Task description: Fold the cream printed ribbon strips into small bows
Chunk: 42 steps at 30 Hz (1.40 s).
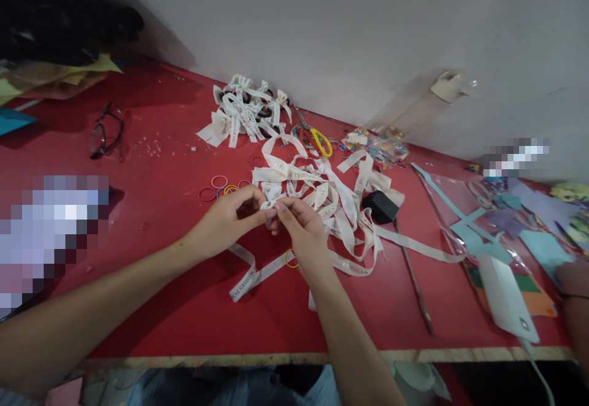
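My left hand (232, 216) and my right hand (306, 228) meet over the red table, fingertips pinched together on a gathered white ribbon (268, 202). The fingers partly hide how it is folded or tied. Just beyond them lies a tangle of loose white printed ribbon (338, 200), with one strip (248, 283) trailing below my hands. Small coloured elastic bands (219, 182) lie left of the tangle, and a yellow elastic band (289, 259) rests beside my right wrist. Farther back is a heap of white ribbon bows (246, 111) with dark loops among them.
Scissors (317, 139) with red and yellow handles lie behind the ribbon. Eyeglasses (107, 131) are at left, below a black bag (69, 22). Right are a black block (381, 206), a thin rod (416, 283), a white corded device (506, 298), paper pieces and another person's hand (573, 277).
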### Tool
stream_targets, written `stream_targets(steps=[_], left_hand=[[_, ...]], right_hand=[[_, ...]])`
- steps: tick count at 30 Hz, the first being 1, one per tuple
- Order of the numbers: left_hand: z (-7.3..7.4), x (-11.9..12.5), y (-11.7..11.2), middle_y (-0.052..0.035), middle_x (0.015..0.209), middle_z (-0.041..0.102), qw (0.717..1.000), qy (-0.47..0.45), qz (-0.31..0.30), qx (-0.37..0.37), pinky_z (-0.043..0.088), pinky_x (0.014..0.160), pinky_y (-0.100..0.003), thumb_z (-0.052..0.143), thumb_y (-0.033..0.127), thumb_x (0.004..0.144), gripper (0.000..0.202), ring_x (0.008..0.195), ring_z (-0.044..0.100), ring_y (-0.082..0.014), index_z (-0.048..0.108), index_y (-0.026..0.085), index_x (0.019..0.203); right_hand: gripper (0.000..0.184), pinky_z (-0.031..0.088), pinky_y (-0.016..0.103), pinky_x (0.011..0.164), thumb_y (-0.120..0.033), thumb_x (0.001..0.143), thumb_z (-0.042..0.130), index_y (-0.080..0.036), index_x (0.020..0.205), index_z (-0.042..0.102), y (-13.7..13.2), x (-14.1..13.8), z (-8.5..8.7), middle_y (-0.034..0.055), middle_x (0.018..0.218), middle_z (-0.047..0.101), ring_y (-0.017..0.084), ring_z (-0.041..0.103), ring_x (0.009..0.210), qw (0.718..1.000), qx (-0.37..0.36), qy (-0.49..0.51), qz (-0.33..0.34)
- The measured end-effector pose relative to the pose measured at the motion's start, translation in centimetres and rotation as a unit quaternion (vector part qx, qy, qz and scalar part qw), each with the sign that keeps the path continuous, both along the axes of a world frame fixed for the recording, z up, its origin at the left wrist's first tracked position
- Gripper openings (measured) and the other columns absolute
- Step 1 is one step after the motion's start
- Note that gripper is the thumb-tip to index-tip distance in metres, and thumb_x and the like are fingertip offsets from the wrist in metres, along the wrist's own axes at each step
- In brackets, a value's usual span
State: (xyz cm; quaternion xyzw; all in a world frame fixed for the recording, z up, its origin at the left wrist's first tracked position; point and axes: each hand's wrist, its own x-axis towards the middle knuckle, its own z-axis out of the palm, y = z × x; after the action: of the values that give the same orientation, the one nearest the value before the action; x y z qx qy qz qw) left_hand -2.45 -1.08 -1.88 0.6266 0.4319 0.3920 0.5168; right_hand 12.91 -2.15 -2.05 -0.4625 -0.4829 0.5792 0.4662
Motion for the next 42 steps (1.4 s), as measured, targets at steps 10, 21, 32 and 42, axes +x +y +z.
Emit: stream_targets(steps=[10,21,32,42], left_hand=[[0.2,0.09,-0.08,0.0039,0.07,0.051,1.0,0.014,0.004,-0.004,0.036,0.055,-0.02,0.057,0.036,0.082,0.021,0.062,0.047,-0.008,0.048,0.018,0.075],[-0.09,0.1,-0.03,0.0034,0.072,0.051,0.999,0.044,-0.008,-0.018,0.037,0.058,-0.022,0.054,0.04,0.084,0.023,0.064,0.048,-0.0095,0.049,0.018,0.079],[-0.23,0.15,-0.03,0.0028,0.073,0.051,0.999,0.024,-0.027,-0.02,0.039,0.06,-0.022,0.051,0.04,0.086,0.022,0.067,0.05,-0.0101,0.047,0.019,0.079],[-0.25,0.07,-0.09,0.0032,0.072,0.05,0.999,0.028,-0.032,-0.024,0.037,0.058,-0.022,0.05,0.04,0.086,0.022,0.065,0.046,-0.0096,0.047,0.019,0.081]], right_hand=[[0.017,0.048,0.021,0.057,-0.034,0.084,0.056,-0.019,0.078,0.06,-0.1,0.0,0.04,-0.0034,0.062,0.057,0.009,0.053,0.056,1.0,0.004,-0.011,0.002],[0.018,0.047,0.021,0.058,-0.035,0.085,0.054,-0.019,0.077,0.058,-0.19,-0.02,0.11,-0.0037,0.064,0.056,0.009,0.053,0.056,0.999,0.018,-0.044,-0.001],[0.017,0.046,0.02,0.057,-0.032,0.086,0.053,-0.019,0.076,0.057,-0.17,0.0,0.37,-0.0046,0.062,0.055,0.008,0.052,0.056,0.999,0.026,-0.048,0.002],[0.017,0.047,0.021,0.058,-0.034,0.086,0.052,-0.019,0.078,0.057,-0.16,0.01,0.22,-0.0039,0.066,0.055,0.008,0.053,0.057,0.998,0.027,-0.05,0.002]])
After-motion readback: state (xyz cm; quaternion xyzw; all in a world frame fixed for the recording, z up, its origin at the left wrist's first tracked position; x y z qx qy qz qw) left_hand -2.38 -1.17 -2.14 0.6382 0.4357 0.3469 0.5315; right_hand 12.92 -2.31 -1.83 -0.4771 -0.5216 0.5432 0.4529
